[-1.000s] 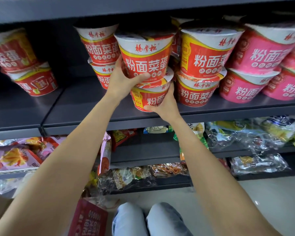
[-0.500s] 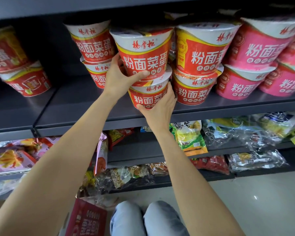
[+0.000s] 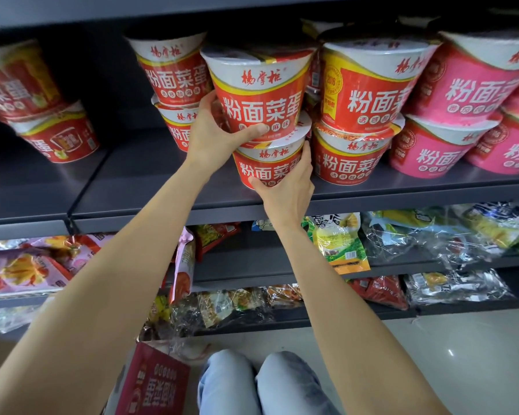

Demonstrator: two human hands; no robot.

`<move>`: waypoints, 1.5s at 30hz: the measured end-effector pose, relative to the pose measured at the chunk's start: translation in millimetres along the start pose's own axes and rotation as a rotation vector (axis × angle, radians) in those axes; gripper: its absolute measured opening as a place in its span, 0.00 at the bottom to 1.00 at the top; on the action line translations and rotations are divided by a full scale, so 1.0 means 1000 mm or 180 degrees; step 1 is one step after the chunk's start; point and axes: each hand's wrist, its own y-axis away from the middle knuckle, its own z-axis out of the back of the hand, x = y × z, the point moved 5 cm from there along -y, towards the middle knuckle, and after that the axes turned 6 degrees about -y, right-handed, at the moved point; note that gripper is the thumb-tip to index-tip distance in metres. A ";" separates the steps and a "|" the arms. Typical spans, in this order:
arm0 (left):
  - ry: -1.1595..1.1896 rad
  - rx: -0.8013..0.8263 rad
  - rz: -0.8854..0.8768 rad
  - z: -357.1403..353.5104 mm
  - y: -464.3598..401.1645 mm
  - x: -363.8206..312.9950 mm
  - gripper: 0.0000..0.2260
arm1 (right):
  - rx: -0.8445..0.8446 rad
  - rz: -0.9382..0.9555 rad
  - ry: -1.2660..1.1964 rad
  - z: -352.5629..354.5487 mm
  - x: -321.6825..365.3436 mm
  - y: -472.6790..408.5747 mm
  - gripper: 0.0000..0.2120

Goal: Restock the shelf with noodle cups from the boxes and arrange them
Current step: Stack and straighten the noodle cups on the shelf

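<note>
- A red printed cardboard box (image 3: 150, 381) lies on the floor beside denim-clad knees (image 3: 261, 384).
- The right hand (image 3: 288, 187) grips the lower red paper noodle cup (image 3: 267, 166) (standing on the dark grey metal shelf (image 3: 162, 187)).
- The left hand (image 3: 213, 136) grips the upper red noodle cup (image 3: 258, 94), stacked on it.
- Pink noodle cups (image 3: 462, 115) stand rightward.

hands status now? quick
Left hand: closed, holding the upper red cup.
Right hand: closed, holding the lower red cup beneath it.
</note>
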 end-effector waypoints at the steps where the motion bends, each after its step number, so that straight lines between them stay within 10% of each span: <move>1: 0.0022 -0.0022 0.0003 -0.002 0.001 0.000 0.42 | 0.0019 -0.0016 -0.0010 0.000 0.000 0.000 0.51; 35: 0.0360 0.0283 0.0232 0.000 0.020 0.024 0.36 | 0.0269 0.0484 -0.0396 0.025 0.015 0.026 0.32; 39: 0.0172 -0.0126 0.0166 0.040 0.040 0.026 0.23 | -0.0094 0.1175 -0.0375 0.032 0.042 0.043 0.19; 45: -0.0332 -0.1514 -0.0281 0.158 0.095 0.083 0.07 | 0.1007 0.3102 0.0078 -0.060 0.120 0.091 0.08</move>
